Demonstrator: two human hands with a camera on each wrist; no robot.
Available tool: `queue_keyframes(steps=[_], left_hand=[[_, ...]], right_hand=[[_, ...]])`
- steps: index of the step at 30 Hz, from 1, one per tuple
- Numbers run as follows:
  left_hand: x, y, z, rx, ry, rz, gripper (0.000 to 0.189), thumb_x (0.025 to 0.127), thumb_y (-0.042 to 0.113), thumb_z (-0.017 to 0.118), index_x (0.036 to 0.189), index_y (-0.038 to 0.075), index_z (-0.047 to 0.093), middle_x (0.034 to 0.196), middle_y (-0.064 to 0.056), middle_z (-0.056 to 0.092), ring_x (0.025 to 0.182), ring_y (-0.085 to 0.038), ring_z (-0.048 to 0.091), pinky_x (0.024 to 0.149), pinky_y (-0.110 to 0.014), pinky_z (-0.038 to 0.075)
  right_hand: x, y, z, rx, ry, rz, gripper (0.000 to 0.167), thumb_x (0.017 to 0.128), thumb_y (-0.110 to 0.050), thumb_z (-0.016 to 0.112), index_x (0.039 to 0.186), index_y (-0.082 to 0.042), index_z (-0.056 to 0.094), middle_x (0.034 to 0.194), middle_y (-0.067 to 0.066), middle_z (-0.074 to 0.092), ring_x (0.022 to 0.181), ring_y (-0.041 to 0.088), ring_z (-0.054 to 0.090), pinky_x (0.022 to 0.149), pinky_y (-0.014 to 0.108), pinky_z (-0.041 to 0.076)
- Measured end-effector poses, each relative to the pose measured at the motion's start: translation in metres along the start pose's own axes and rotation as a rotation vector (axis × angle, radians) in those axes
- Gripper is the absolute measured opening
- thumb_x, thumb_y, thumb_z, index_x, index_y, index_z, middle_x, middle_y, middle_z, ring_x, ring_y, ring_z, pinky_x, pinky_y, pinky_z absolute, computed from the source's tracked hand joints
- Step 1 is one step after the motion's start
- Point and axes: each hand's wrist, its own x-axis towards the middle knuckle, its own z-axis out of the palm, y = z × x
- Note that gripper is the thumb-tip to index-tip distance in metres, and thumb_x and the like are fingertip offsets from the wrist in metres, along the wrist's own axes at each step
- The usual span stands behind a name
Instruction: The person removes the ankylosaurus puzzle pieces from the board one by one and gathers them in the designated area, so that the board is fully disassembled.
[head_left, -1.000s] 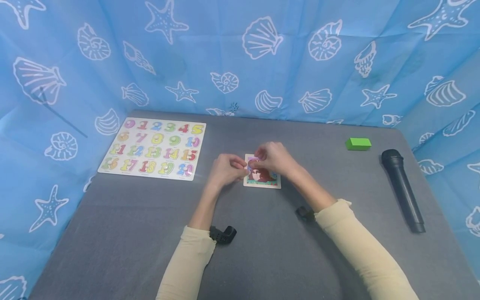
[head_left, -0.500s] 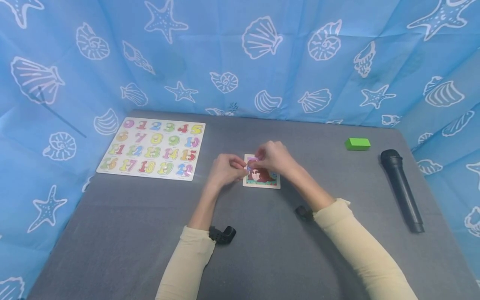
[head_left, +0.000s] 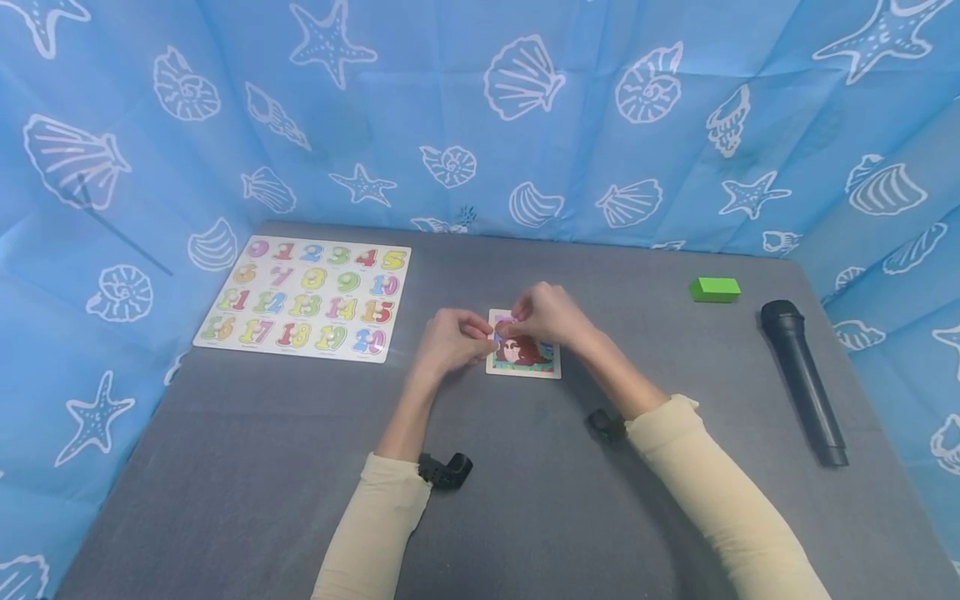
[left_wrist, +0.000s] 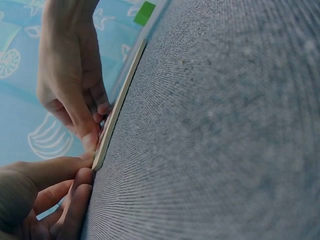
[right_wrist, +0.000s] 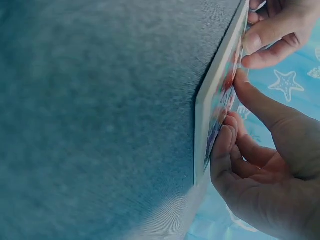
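Note:
A small square picture puzzle [head_left: 531, 372] lies on the grey table, its picture a face with long reddish-brown hair inside a pale wooden frame. My left hand [head_left: 453, 340] pinches its left edge between thumb and fingers; the left wrist view shows this grip at the corner of the board [left_wrist: 122, 102]. Over the upper part of the picture is my right hand [head_left: 553, 317], with thumb and fingertips pinching a puzzle piece at its surface. In the right wrist view this right hand [right_wrist: 270, 155] covers much of the picture, and the piece is mostly hidden.
A white number puzzle board [head_left: 300, 298] with colourful numerals lies at the back left. To the right are a green block [head_left: 715, 290] and a black microphone [head_left: 804, 383]. A blue curtain [head_left: 450, 108] with seashell drawings hangs behind the grey table [head_left: 517, 508].
Both hands stay in nearly the same place at the small puzzle. The right wrist shifts very slightly; nothing else visibly moves.

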Motion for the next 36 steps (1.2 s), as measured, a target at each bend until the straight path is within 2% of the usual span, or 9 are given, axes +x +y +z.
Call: queue_keyframes(steps=[6,19,27,31,36], left_hand=[[0.0012,-0.0002,0.0002,0.004,0.003,0.0,0.021,0.086,0.015,0.09,0.103,0.01,0.08,0.09,-0.008,0.08,0.07,-0.016,0.075,0.063,-0.026,0.058],[0.0,0.0003,-0.0002,-0.014,-0.008,-0.006,0.02,0.088,0.014,0.088,0.105,0.009,0.08,0.09,-0.008,0.079,0.072,-0.017,0.075,0.064,-0.027,0.058],[-0.0001,0.0021,-0.0013,-0.012,-0.01,-0.007,0.02,0.087,0.013,0.088,0.105,0.009,0.08,0.09,-0.008,0.079,0.072,-0.018,0.075,0.064,-0.026,0.058],[0.0,0.0023,-0.0015,-0.014,-0.008,-0.005,0.019,0.087,0.014,0.088,0.104,0.009,0.079,0.09,-0.009,0.079,0.072,-0.018,0.076,0.064,-0.026,0.058],[-0.0004,0.0021,-0.0019,-0.012,-0.014,-0.005,0.02,0.088,0.014,0.088,0.105,0.009,0.08,0.091,-0.009,0.079,0.072,-0.017,0.076,0.064,-0.026,0.058]], right_hand=[[0.0021,0.0023,-0.0016,0.021,-0.034,-0.01,0.044,0.084,-0.035,0.095,0.104,-0.001,0.077,0.094,0.013,0.08,0.076,0.018,0.07,0.07,0.028,0.056],[-0.0005,0.0038,0.0006,0.042,0.002,-0.062,0.037,0.085,-0.032,0.094,0.102,-0.004,0.077,0.09,0.01,0.079,0.074,0.017,0.068,0.067,0.027,0.053],[-0.0005,0.0091,0.003,0.123,0.007,-0.137,0.031,0.09,-0.024,0.09,0.109,-0.005,0.074,0.095,0.01,0.076,0.084,0.021,0.069,0.075,0.03,0.055],[-0.0025,0.009,0.0026,0.132,-0.001,-0.183,0.032,0.09,-0.019,0.089,0.115,-0.005,0.073,0.098,0.011,0.077,0.091,0.024,0.073,0.08,0.036,0.059],[-0.0054,0.0082,0.0027,0.13,-0.004,-0.209,0.029,0.093,-0.017,0.087,0.114,-0.006,0.071,0.106,0.014,0.08,0.096,0.027,0.076,0.083,0.04,0.063]])
